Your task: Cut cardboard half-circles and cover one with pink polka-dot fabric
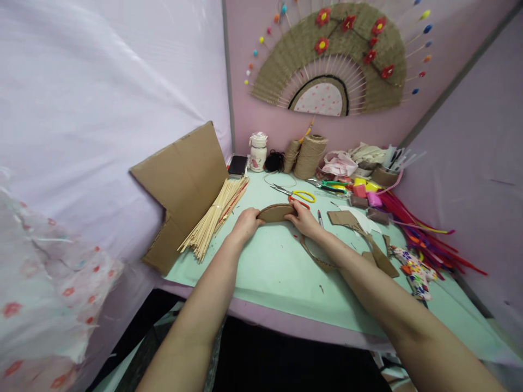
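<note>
Between my two hands is a small half-round piece of cardboard (pixel 277 213), its curved edge turned away from me. My left hand (pixel 247 222) grips its left end, fingers closed on it. The right end is pinched in my right hand (pixel 303 219), thumb on the near side. Just beyond my right hand lie scissors with yellow handles (pixel 304 196) and a red-handled tool (pixel 299 202), partly covered by my fingers. A curved cardboard offcut (pixel 322 264) is under my right forearm, and a marker-like stick (pixel 320 219) lies beside my right wrist.
Bundled bamboo sticks (pixel 216 215) and a large cardboard sheet (pixel 183 190) are at left. Twine spools (pixel 310 158), a white bottle (pixel 258 152) and a phone (pixel 237 165) line the back. Cardboard scraps (pixel 378 253) and colourful pipe cleaners (pixel 429 239) lie right. A decorated fan (pixel 281 65) hangs on the wall.
</note>
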{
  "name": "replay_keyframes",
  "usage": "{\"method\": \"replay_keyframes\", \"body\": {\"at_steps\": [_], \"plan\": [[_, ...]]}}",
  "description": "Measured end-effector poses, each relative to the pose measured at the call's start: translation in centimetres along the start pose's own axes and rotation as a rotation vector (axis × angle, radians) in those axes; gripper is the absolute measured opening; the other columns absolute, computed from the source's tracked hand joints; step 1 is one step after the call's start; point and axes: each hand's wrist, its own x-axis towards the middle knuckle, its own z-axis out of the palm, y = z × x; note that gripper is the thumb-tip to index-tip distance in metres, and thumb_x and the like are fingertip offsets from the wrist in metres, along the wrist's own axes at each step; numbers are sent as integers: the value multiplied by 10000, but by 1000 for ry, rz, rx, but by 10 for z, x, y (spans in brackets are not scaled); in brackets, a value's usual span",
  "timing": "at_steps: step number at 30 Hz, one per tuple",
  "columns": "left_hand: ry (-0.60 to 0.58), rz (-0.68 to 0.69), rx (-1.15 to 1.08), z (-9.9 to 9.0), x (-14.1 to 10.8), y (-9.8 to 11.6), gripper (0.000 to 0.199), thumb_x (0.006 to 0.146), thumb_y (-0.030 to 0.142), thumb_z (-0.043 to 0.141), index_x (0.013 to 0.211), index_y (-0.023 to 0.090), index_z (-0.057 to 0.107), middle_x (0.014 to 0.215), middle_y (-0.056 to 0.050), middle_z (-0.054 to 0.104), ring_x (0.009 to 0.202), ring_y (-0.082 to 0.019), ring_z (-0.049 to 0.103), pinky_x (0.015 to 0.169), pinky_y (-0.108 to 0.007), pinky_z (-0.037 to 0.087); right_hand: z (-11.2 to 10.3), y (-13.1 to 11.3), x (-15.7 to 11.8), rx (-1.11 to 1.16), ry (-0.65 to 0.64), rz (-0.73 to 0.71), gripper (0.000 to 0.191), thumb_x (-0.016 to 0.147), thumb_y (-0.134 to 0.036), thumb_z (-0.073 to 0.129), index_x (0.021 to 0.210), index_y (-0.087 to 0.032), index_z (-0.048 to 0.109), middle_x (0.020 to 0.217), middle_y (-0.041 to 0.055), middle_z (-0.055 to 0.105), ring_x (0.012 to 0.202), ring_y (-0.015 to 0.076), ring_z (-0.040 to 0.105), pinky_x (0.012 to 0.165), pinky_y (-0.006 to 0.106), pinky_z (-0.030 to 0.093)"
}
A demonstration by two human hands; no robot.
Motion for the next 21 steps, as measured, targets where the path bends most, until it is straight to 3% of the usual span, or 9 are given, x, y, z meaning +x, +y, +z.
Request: {"method": "replay_keyframes", "body": {"at_steps": [13,21], "plan": [[11,-14,26,0,-2,2,88,772,219,645,811,162,700,874,-86,629,884,-237,576,784,-314,423,-3,-2,-2,10,-12,-2,130,778,-321,571,854,-228,521,812,24,617,781,221,536,718,322,419],[48,-42,-122,1,-3,3,27,707,161,666,689,176,654,803,-73,593,895,-251,562,825,-340,418,-4,-6,-2,103,2,31,149,724,-310,617,766,-231,498,721,-5,555,729,206,490,694,314,393]]}}
